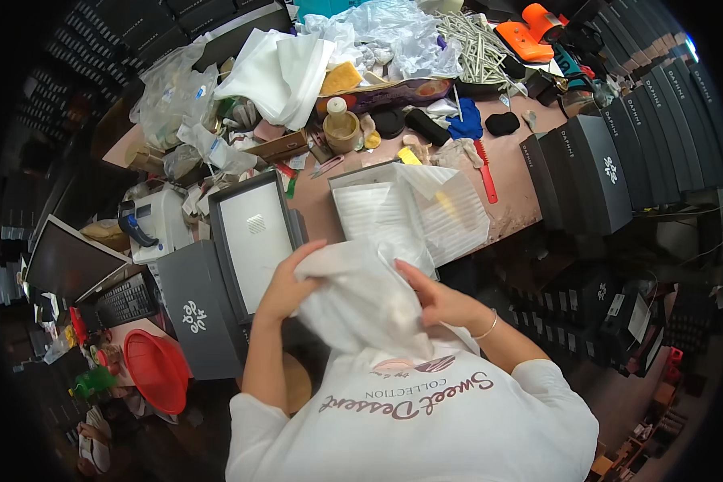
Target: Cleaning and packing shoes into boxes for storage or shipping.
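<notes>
White bundle (360,293), soft and partly blurred, is held before a person's chest in the head view, the left hand (287,283) clamped on its upper left edge, the right hand (442,302) gripping its right side. Just beyond, an open box (335,201) bears white paper (369,209); a red brush (485,173) lies farther right on the pink surface (516,193).
</notes>
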`<action>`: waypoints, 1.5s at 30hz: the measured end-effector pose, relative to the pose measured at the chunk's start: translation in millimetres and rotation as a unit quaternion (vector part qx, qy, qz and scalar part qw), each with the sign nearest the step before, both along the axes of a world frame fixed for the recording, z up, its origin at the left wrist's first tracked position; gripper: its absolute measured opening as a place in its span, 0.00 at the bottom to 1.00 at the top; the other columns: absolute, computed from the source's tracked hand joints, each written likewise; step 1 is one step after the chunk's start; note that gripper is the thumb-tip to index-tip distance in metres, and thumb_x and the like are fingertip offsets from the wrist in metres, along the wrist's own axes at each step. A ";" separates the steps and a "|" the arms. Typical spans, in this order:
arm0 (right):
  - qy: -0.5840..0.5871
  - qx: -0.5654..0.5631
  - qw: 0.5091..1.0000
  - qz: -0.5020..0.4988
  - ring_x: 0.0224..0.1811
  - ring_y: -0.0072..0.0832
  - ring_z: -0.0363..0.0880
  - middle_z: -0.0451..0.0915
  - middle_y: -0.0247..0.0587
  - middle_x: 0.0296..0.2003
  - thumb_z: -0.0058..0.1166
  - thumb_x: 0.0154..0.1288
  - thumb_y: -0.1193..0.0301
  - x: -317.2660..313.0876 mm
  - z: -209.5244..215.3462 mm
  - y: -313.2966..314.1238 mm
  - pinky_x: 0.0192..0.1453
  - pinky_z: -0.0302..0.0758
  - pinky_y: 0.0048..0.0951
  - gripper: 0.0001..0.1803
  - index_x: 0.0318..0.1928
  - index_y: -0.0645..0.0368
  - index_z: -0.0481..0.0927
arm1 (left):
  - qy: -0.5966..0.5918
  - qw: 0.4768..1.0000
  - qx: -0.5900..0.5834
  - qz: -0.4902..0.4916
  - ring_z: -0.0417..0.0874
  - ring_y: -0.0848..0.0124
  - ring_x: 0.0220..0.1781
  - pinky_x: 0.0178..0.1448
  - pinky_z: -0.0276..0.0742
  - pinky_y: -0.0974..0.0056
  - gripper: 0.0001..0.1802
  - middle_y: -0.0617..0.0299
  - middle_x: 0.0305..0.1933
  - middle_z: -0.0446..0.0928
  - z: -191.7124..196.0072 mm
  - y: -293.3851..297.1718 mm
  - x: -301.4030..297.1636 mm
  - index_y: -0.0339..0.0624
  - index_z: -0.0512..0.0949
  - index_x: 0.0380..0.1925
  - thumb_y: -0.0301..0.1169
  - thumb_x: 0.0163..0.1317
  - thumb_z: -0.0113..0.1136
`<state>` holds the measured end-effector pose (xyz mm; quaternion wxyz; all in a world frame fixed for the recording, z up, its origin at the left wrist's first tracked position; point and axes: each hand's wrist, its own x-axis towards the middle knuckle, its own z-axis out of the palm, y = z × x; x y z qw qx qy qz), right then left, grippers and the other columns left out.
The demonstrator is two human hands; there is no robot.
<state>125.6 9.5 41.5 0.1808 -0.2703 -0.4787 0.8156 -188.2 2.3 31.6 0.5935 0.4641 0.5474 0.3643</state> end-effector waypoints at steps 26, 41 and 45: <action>-0.263 -0.111 0.885 -0.369 0.38 0.22 0.75 0.73 0.38 0.44 0.62 0.60 0.69 47.1 -127.3 45.8 0.35 0.76 0.22 0.41 0.69 0.53 0.52 | 0.094 0.970 -0.008 0.222 0.65 0.48 0.66 0.69 0.61 0.55 0.49 0.37 0.63 0.63 -170.3 80.9 187.1 0.26 0.55 0.64 0.37 0.47 0.70; -0.306 0.278 0.880 -0.236 0.45 0.29 0.81 0.82 0.47 0.43 0.49 0.64 0.76 88.4 -78.1 64.4 0.50 0.76 0.27 0.14 0.50 0.67 0.77 | -0.131 0.963 -0.010 0.234 0.64 0.52 0.68 0.69 0.60 0.58 0.35 0.42 0.65 0.63 -136.8 53.6 146.4 0.33 0.59 0.66 0.36 0.62 0.59; -0.302 0.478 0.803 -0.188 0.54 0.36 0.75 0.77 0.53 0.50 0.51 0.65 0.67 39.1 -84.6 123.7 0.58 0.70 0.36 0.23 0.57 0.67 0.70 | -0.057 0.983 0.130 0.114 0.68 0.57 0.66 0.66 0.64 0.59 0.27 0.47 0.63 0.67 -56.4 23.4 136.5 0.36 0.64 0.63 0.35 0.66 0.52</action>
